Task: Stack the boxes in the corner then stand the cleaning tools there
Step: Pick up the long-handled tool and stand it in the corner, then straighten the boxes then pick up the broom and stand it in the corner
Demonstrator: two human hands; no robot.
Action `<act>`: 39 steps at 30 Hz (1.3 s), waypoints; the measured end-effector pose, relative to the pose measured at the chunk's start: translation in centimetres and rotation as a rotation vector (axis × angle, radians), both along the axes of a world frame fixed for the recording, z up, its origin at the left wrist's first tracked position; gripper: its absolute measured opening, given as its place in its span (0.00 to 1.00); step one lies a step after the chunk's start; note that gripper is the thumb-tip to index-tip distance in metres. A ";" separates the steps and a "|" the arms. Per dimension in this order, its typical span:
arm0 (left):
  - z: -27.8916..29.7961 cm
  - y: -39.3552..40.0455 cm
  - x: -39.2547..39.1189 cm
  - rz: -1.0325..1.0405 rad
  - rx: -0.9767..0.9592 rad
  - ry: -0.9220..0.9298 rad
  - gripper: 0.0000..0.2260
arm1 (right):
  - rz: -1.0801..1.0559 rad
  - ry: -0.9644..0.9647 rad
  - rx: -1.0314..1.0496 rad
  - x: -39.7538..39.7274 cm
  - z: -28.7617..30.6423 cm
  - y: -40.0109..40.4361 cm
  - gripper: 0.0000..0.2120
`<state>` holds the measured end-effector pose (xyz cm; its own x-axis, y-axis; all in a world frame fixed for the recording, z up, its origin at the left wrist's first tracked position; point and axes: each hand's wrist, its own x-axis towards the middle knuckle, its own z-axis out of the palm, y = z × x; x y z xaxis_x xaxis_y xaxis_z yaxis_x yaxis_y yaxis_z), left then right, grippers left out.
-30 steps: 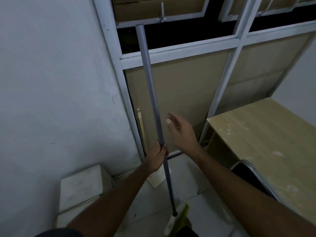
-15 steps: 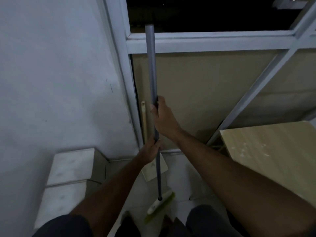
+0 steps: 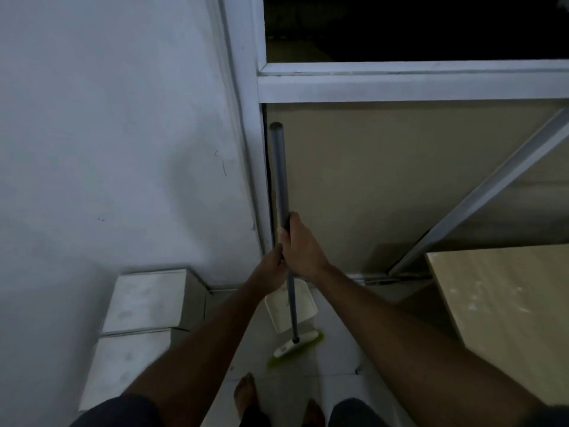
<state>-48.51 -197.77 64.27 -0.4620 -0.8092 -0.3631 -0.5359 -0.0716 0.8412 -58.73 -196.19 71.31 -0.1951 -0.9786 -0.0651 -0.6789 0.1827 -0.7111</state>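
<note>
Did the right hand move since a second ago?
Yes. The right hand was open in the air beside the broom handle; now it grips the handle just above the left hand, nearer the window frame.

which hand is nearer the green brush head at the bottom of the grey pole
Left. The left hand grips the grey pole lower down, closer to the green brush head; the right hand grips just above it.

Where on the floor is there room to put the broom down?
Bare tile shows between the white boxes and the dustpan, and between the broom head and the wooden table. The patch around the dustpan, broom head and bare feet is crowded.
</note>
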 end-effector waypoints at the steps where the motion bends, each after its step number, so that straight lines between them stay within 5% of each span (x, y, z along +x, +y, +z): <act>1: -0.4 -0.7 0.2 -0.037 -0.026 -0.026 0.11 | -0.002 0.053 -0.022 0.2 -0.9 -0.6 0.11; 4: -1.5 -2.9 0.7 -0.095 -0.105 -0.065 0.17 | 0.015 0.083 0.005 1.1 -1.8 -2.6 0.12; 19: -4.6 -12.4 1.1 0.067 0.005 -0.081 0.17 | -0.009 -0.136 0.136 1.4 -5.2 -13.7 0.14; 23: -5.4 -13.1 1.7 0.023 -0.035 -0.080 0.29 | -0.039 -0.189 0.134 1.3 -6.5 -13.7 0.17; 29: -3.2 -11.3 2.1 0.031 -0.152 -0.068 0.10 | -0.019 -0.177 0.116 0.6 -6.4 -11.3 0.24; 39: -1.5 -5.3 6.1 0.040 -0.414 -0.331 0.36 | 0.199 0.201 0.093 -0.1 -5.4 -5.4 0.30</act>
<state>-42.45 -203.06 62.80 -0.3428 -0.9303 -0.1303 -0.7810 0.2052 0.5898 -58.79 -201.60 65.94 -0.0182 -0.9906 -0.1356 -0.8334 0.0900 -0.5453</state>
